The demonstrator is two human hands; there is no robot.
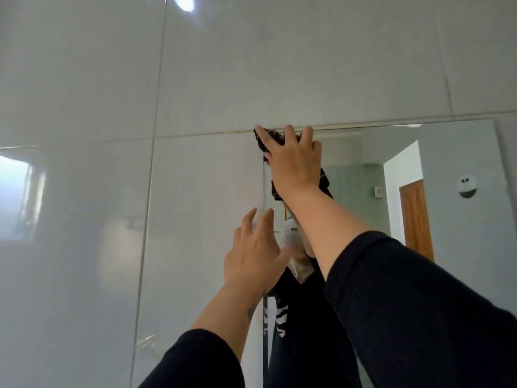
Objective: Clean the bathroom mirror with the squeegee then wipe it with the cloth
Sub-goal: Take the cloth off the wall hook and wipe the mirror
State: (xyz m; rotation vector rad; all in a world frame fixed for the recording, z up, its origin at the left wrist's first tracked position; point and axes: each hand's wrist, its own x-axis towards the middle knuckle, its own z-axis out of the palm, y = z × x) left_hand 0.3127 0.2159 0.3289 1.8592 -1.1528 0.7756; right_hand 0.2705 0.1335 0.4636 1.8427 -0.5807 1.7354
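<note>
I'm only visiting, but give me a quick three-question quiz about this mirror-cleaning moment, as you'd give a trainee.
1. True or false: the right hand presses the cloth at the mirror's top left corner.
2. The left hand is: A) holding a squeegee, B) open and empty, C) gripping the cloth.
3. Fill in: the wall around the mirror is covered in glossy white ____.

Key: 1 true; 2 B; 3 tiles.

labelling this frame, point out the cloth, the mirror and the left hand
cloth (324,182): head view, dark fold hanging below the right hand
mirror (461,225): head view, bare glass
left hand (256,257): head view, back of the hand
</note>
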